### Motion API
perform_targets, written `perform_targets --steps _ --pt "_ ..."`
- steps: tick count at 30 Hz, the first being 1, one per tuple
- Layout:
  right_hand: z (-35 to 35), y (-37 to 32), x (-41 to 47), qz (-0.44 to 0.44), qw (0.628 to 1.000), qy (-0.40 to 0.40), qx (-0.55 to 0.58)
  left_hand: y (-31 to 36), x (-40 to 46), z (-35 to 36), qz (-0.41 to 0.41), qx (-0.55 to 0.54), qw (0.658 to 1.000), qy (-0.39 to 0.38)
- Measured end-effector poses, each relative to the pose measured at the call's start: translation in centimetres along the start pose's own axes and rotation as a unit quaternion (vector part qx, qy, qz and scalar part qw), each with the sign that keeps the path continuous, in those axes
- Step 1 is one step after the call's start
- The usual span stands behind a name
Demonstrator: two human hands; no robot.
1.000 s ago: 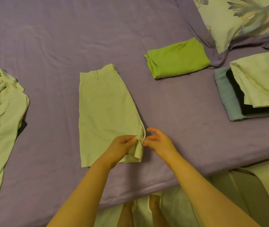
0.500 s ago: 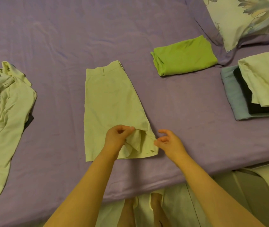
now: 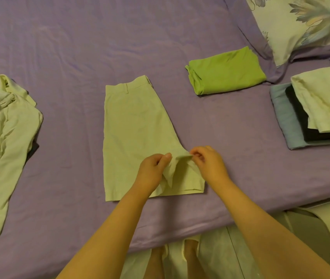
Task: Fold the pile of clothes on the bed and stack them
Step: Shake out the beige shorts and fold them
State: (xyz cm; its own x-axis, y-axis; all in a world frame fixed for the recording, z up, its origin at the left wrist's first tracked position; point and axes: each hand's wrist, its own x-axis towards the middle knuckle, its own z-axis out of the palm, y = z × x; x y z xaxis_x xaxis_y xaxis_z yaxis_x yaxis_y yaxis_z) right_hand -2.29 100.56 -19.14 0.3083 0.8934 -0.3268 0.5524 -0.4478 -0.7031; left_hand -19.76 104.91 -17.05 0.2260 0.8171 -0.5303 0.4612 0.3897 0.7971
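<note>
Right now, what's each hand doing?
Left hand: pinching the pale shorts near the hem.
Right hand: pinching the same shorts' loose flap.

Both hands' grip at the near right corner of the shorts (image 3: 136, 133), crumpled pile (image 3: 1, 137) far left, folded shirt (image 3: 226, 71) beyond-right, folded stack (image 3: 321, 111) far right.

A plain purple sheet (image 3: 79, 47) is spread over the bed. The shorts (image 3: 136, 125) are pale yellow-green, as is the crumpled heap (image 3: 1, 133). The folded top (image 3: 226, 71) is bright lime green. A cream pillow (image 3: 300, 23) is printed with mauve flowers. In the stack (image 3: 292, 121), grey-blue, black and cream layers are seen.
</note>
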Motion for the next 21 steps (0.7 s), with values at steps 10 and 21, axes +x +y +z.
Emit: perform_targets --steps 10,21 --pt "0.6 0.6 0.6 -0.151 0.969 -0.057 -0.186 -5.8 1.4 -1.3 0.050 0.497 0.867 0.004" --pt "6.2 0.3 2.1 -0.130 0.873 -0.146 -0.448 -9.8 2.5 -4.3 0.056 0.524 0.848 0.053"
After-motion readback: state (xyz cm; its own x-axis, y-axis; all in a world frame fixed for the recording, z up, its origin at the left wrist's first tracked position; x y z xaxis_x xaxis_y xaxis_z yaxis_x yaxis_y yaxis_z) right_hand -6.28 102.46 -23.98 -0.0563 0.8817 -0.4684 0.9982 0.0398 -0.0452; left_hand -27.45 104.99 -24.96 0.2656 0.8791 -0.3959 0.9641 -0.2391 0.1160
